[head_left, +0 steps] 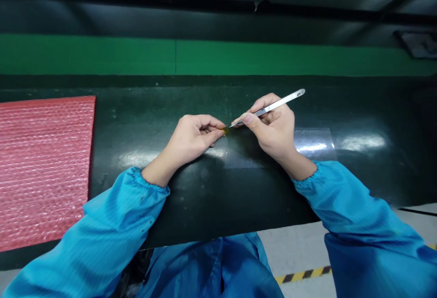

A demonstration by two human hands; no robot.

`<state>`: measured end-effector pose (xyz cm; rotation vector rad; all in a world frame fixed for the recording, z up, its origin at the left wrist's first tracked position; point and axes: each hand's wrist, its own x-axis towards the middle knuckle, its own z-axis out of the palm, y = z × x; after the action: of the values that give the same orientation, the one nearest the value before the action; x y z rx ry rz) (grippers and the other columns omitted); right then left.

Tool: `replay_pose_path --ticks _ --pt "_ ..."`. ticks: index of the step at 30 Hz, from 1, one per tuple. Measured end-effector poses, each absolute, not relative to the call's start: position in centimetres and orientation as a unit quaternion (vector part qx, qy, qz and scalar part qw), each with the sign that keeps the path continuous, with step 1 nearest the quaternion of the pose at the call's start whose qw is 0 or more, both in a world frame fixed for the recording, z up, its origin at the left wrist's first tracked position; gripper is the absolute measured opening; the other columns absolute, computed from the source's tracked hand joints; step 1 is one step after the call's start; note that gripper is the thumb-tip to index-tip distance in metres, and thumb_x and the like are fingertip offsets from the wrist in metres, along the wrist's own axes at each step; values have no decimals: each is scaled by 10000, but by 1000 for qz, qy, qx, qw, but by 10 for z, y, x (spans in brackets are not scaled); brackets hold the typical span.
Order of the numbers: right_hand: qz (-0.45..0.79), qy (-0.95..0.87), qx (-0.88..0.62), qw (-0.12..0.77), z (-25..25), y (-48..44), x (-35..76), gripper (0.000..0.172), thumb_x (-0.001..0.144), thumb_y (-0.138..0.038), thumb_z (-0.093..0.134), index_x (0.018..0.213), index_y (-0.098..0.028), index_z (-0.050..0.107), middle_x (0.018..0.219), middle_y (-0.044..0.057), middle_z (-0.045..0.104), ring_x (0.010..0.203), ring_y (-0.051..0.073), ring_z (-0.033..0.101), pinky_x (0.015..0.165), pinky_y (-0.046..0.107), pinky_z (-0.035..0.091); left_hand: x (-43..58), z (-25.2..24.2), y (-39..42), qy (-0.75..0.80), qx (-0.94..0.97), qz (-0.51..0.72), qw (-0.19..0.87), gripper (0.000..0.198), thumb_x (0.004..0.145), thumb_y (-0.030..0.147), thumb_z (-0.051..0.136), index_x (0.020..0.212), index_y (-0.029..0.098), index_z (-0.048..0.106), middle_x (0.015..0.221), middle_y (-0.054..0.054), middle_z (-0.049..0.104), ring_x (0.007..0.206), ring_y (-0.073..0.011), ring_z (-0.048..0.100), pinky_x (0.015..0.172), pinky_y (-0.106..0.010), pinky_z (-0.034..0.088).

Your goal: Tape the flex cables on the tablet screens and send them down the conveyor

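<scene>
My left hand [194,136] is curled, its thumb and fingertips pinching a tiny yellowish piece [225,130] just above the dark worktop [143,120]. My right hand [273,127] grips silver tweezers [273,105] like a pen; their tips touch the yellowish piece where the two hands meet. A clear plastic sheet [314,143] lies flat on the worktop under and to the right of my right hand. Both arms wear blue sleeves.
A red bubble-wrap sheet [43,166] covers the left part of the worktop. A green band [205,56] runs along the back. Below the front edge is grey floor with a yellow-black striped line [303,274].
</scene>
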<state>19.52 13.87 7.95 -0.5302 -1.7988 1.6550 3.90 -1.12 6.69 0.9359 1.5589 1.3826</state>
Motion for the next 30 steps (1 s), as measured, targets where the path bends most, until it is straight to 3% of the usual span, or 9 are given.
replay_pose_path --ticks 8,15,21,26,30 --pt "621 -681 -222 319 76 145 194 560 812 -646 941 953 -231 593 810 -4 707 808 206 779 788 333 670 41 66 -12 627 370 552 406 247 866 306 769 1006 107 809 815 -69 734 659 -139 648 589 -203 573" --pt "606 -690 -237 317 81 152 197 567 785 -645 959 913 -208 622 825 20 724 817 207 773 793 328 657 42 59 -11 616 338 574 421 400 833 298 828 1169 94 751 897 -99 747 698 -171 693 505 -186 566" --pt "593 -694 -257 318 87 155 199 593 743 -667 976 887 -199 642 783 30 713 777 213 753 756 337 641 42 57 -11 628 363 559 401 334 845 345 812 1074 106 769 876 -84 712 675 -157 683 515 -191 585" --pt "602 -677 -271 325 86 160 200 626 703 -710 970 854 -188 659 773 57 728 748 223 746 715 338 621 40 56 -15 638 449 542 311 264 896 410 784 960 156 818 984 -72 658 657 -118 634 531 -204 565" --pt "613 -656 -276 343 83 172 201 640 666 -716 976 844 -182 671 766 68 735 754 236 755 747 352 627 40 53 -14 661 486 507 264 243 923 418 761 957 186 826 933 -62 656 730 -146 634 577 -219 532"
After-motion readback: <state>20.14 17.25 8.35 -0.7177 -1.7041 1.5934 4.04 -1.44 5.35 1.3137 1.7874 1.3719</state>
